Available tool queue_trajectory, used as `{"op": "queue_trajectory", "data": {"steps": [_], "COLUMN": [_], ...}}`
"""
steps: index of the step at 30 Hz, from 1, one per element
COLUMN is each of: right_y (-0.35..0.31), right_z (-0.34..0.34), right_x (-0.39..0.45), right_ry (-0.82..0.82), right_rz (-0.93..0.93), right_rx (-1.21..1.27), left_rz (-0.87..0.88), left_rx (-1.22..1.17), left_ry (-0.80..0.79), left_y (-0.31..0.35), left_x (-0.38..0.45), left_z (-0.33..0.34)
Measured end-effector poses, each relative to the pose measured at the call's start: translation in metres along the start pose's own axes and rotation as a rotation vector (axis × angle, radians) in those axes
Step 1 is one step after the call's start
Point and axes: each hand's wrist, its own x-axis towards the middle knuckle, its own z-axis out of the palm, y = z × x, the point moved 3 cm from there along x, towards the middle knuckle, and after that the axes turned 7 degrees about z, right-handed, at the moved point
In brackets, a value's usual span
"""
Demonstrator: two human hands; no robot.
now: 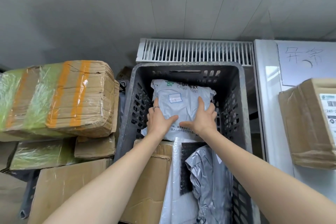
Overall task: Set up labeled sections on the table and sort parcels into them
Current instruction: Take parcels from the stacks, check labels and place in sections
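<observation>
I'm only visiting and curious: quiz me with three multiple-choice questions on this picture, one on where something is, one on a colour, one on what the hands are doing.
1. Where is the China Post mailer bag?
A. On the white table
B. In the dark plastic crate
C. On top of the taped cardboard bundle

2. What colour are the tape stripes on the cardboard bundle at the left?
A. Orange
B. Blue
C. Black

3. How do the hands meet the mailer bag?
A. Only the left hand touches it
B. Neither touches it
C. The left hand and right hand grip it from either side

Answers: 1 B, the crate's perforated walls rise around the bag. 2 A, orange bands cross the brown cardboard. 3 C, a thumb lies on the bag's face from each side, with the fingers at its edges.
</observation>
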Motion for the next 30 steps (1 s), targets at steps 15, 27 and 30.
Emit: {"op": "queue_trajectory", "data": {"steps": [15, 27, 30], "right_y": [-0.058, -0.091, -0.092], "right_z": [-0.091, -0.169, -0.198], "right_x": [-0.099, -0.2, -0.225], "right_ry": [0.192, 0.329, 0.407], "right_rz": [-0.19, -0.332, -0.357], "right_rx": [0.086, 0.271, 0.245], "left_rz": [0.108, 0.192, 0.198], "left_rx": [-0.174, -0.471, -0.527], "left_ry": [0.152, 0.279, 0.312], "left_y": [0.073, 0.151, 0.173], "left_x": [-0.061, -0.136, -0.156], "left_z": [-0.088, -0.174, -0.191]}}
